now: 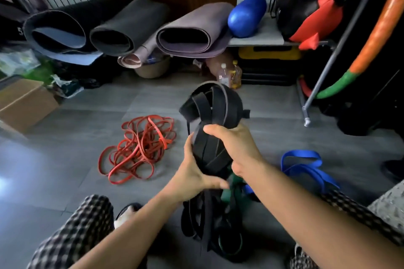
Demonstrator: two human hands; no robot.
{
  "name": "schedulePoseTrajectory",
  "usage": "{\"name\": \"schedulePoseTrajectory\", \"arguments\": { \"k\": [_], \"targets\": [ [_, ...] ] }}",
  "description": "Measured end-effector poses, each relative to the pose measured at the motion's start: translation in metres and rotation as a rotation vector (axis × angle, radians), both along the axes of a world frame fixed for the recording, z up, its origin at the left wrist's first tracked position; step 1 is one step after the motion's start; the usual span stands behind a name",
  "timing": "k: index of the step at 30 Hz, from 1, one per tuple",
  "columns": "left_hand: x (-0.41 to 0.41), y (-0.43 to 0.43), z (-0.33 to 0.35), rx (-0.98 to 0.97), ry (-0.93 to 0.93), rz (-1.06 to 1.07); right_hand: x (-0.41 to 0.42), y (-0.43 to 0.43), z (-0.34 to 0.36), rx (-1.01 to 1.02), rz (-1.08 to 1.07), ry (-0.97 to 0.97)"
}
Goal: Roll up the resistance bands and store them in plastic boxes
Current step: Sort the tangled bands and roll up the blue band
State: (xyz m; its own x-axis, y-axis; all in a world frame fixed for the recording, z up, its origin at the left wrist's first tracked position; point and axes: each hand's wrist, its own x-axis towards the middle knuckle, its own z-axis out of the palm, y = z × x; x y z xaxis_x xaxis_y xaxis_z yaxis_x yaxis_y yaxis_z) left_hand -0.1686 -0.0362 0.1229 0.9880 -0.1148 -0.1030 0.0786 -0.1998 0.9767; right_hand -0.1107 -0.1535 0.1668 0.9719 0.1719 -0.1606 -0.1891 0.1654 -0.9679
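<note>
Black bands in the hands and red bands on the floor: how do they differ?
Width: the black bands look wide and flat, the red bands thin. Place: the black bands are gripped by the left hand and right hand, partly lifted; the red bands lie untouched on the floor. Both are tangled loops, not yet rolled.
</note>
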Motion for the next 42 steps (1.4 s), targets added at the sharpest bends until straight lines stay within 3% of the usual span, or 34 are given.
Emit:
{"name": "schedulePoseTrajectory", "arguments": {
  "k": [3,7,10,13,15,19,22,25,27,30,34,38,42],
  "targets": [
    [0.014,-0.004,-0.001,-0.128,-0.005,0.216,0.008,0.018,-0.001,0.014,0.031,0.161],
    [0.029,0.010,0.008,-0.259,-0.036,0.398,0.031,0.017,0.007,0.165,0.331,0.214],
    [0.039,0.029,0.021,-0.361,-0.020,0.454,0.048,0.005,-0.002,0.005,0.467,0.245],
    [0.045,0.050,0.028,-0.463,0.049,0.515,0.060,-0.007,-0.017,-0.078,0.377,0.297],
    [0.044,0.057,0.032,-0.550,0.094,0.519,0.060,-0.009,-0.026,-0.258,0.405,0.220],
    [0.039,0.061,0.042,-0.716,0.213,0.525,0.050,-0.006,-0.062,-0.907,0.805,-0.081],
    [0.034,0.061,0.050,-0.759,0.236,0.489,0.037,-0.002,-0.100,-1.177,0.889,-0.251],
    [0.029,0.067,0.054,-0.803,0.210,0.451,0.033,-0.001,-0.119,-1.266,0.822,-0.340],
    [0.025,0.073,0.056,-0.806,0.200,0.413,0.037,-0.003,-0.118,-1.260,0.734,-0.277],
    [0.021,0.085,0.061,-0.765,0.177,0.391,0.043,-0.005,-0.114,-1.337,0.789,-0.300],
    [0.027,0.110,0.052,-0.511,0.120,0.428,0.049,-0.010,-0.085,-1.223,0.730,-0.214],
    [0.027,0.110,0.024,-0.358,0.300,0.465,0.062,-0.026,-0.039,-0.867,0.477,-0.112],
    [0.025,0.103,0.000,-0.240,0.413,0.534,0.070,-0.045,-0.002,-0.588,0.097,-0.219]
  ]
}}
